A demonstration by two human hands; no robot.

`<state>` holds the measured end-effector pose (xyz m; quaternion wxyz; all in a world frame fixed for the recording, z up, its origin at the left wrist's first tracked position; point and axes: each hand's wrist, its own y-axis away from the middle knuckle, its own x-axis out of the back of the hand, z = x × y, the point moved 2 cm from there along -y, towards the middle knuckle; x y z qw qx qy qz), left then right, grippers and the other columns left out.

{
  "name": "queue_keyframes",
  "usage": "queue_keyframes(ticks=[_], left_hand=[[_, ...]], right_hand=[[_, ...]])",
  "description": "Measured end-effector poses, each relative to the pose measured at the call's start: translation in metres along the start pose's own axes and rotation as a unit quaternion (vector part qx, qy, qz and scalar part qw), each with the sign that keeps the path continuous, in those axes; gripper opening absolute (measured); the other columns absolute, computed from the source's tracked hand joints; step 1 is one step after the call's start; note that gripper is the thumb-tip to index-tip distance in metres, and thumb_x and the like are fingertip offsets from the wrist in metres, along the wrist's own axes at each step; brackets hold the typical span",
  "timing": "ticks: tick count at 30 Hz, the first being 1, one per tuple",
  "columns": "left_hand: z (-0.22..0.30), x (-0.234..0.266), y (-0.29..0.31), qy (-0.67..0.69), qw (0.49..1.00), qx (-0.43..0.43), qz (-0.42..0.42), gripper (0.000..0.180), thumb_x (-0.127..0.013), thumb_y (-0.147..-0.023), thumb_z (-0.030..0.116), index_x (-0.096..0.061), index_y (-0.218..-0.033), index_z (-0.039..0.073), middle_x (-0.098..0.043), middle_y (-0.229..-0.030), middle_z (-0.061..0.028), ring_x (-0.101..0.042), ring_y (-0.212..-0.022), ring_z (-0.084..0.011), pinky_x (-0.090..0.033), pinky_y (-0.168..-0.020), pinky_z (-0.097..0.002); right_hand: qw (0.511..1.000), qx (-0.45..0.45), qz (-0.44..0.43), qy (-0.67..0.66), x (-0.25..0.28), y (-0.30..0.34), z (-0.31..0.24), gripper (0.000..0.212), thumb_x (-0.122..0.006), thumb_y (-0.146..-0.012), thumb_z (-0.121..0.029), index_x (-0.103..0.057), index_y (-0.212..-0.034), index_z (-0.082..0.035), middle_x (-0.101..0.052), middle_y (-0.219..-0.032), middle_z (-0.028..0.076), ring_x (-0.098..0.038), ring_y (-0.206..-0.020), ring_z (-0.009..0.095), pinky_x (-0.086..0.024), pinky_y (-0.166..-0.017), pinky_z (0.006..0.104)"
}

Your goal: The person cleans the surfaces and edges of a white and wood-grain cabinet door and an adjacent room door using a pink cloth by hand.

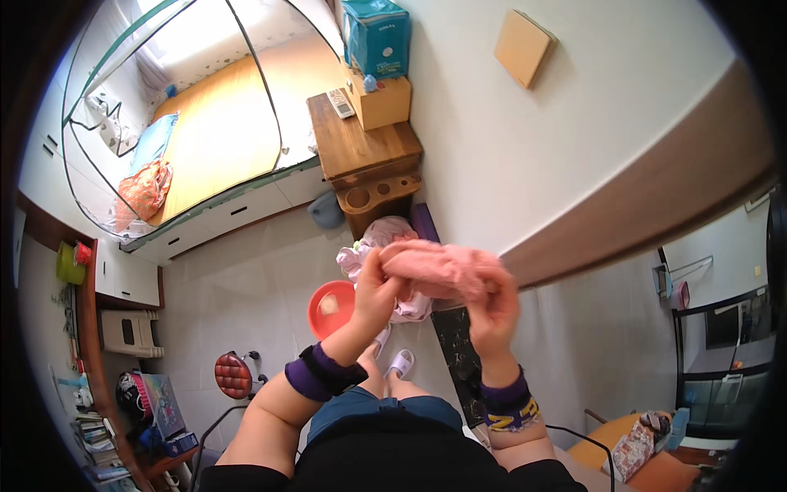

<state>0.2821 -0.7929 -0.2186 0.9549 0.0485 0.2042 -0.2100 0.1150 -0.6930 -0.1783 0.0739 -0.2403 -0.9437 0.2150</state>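
Observation:
A pink cloth (434, 266) is stretched between my two raised hands, its far right part bunched up. My left hand (379, 289) pinches its left end, and my right hand (494, 316) grips the bunched right end. What kind of cloth it is cannot be made out. Below it on the floor lies a pile of light pink laundry (385, 234), partly hidden by the cloth and my hands. To the left of my left hand, a red basin (314, 318) stands on the floor with a small pale piece inside.
A wooden cabinet (361, 152) stands beyond the pile, carrying a remote control (340, 104) and a teal package (379, 41). A netted bed (213, 123) is at the far left. A red stool (234, 375) stands left of my legs. At right is a wall edge (623, 205).

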Motion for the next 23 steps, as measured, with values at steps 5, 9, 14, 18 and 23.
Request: queue_keyframes(ticks=[5,9,14,18,23], left_hand=[[0.08,-0.137,-0.028,-0.052,0.972,-0.202,-0.108,0.035,-0.051,-0.08,-0.01,-0.059,-0.113,0.002,-0.059,-0.099,-0.0057,-0.059,-0.091,-0.0161,-0.048,-0.079,-0.0264],[0.115,-0.21,-0.05,-0.133,0.854,-0.487,-0.127,0.032,-0.058,-0.073,-0.011,-0.068,-0.097,0.008,-0.06,-0.096,-0.0091,-0.061,-0.087,-0.0283,-0.051,-0.073,-0.0331],[0.034,-0.194,-0.058,-0.32,0.78,-0.533,-0.073,0.027,-0.067,-0.069,0.003,-0.068,-0.095,0.01,-0.058,-0.091,-0.0064,-0.06,-0.086,-0.0276,-0.052,-0.071,-0.0358],[-0.033,-0.152,-0.053,-0.414,0.778,-0.462,-0.098,0.033,-0.067,-0.07,0.001,-0.067,-0.102,0.008,-0.058,-0.094,-0.0083,-0.061,-0.088,-0.0294,-0.053,-0.074,-0.0368],[-0.083,-0.115,-0.058,-0.464,0.819,-0.263,-0.212,0.046,-0.069,-0.074,0.002,-0.065,-0.119,0.007,-0.06,-0.101,-0.0113,-0.062,-0.102,-0.0342,-0.053,-0.083,-0.0387]], right_hand=[[0.944,0.245,0.184,0.123,0.06,-0.032,-0.108,0.052,-0.065,-0.09,0.0,-0.041,-0.136,-0.001,-0.048,-0.136,0.018,-0.05,-0.123,0.027,-0.042,-0.105,0.0408],[0.887,0.327,0.268,0.186,0.087,-0.073,-0.121,0.049,-0.062,-0.086,0.001,-0.046,-0.132,-0.001,-0.053,-0.13,0.015,-0.052,-0.118,0.029,-0.043,-0.101,0.0395],[0.882,0.289,0.199,0.315,0.084,-0.056,-0.058,0.016,-0.071,-0.082,-0.011,-0.064,-0.096,-0.01,-0.065,-0.098,0.007,-0.054,-0.099,0.029,-0.045,-0.083,0.0368],[0.861,0.193,0.259,0.392,0.062,-0.008,0.013,0.021,-0.077,-0.082,-0.021,-0.066,-0.099,-0.012,-0.062,-0.099,0.006,-0.054,-0.097,0.028,-0.045,-0.084,0.0388],[0.885,0.066,0.236,0.396,0.06,0.024,0.063,0.025,-0.076,-0.085,-0.027,-0.067,-0.105,-0.016,-0.053,-0.107,0.011,-0.053,-0.102,0.03,-0.046,-0.089,0.0439]])
